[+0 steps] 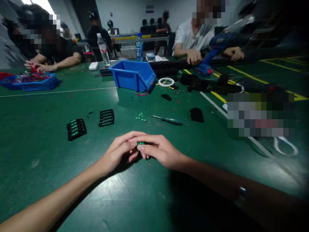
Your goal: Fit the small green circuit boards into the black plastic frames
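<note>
My left hand (120,149) and my right hand (161,149) meet low over the table, fingers closed. Between their fingertips is a small green circuit board (141,143), mostly hidden by the thumbs and fingers. Just beyond lie several loose green boards (141,117) and a screwdriver (170,120) with a dark green handle, its tip toward the left. To the left sit a black slotted frame (106,118) and a black holder (76,129) with several green boards in its slots. Another dark black part (196,115) lies to the right.
Farther back are a blue bin (131,77), a white ring (166,82), scattered small parts, two bottles (103,51) and a blue power drill (207,61). At left, a person handles wires in a blue tray (31,82). Another person (193,42) sits across the table.
</note>
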A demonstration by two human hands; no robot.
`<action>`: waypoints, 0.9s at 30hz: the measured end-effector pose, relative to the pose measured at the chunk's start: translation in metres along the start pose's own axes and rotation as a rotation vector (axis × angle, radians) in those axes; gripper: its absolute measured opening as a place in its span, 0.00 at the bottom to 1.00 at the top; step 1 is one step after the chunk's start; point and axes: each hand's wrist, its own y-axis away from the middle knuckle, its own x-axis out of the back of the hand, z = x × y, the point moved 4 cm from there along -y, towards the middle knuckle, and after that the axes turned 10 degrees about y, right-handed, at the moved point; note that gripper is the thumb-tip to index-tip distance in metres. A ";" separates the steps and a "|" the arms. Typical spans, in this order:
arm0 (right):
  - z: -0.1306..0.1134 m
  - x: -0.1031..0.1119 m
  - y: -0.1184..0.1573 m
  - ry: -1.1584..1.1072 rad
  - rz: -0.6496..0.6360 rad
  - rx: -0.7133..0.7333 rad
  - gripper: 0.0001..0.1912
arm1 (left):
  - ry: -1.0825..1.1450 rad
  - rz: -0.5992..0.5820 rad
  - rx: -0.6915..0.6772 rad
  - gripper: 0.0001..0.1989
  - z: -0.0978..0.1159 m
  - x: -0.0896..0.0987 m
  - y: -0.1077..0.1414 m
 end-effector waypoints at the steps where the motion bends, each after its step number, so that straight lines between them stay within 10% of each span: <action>1: 0.000 0.000 0.001 0.004 0.003 -0.003 0.16 | -0.006 0.006 0.001 0.22 0.000 0.000 0.001; 27: -0.008 -0.001 0.003 0.106 0.041 0.032 0.11 | -0.540 0.130 -0.222 0.17 0.008 -0.006 0.015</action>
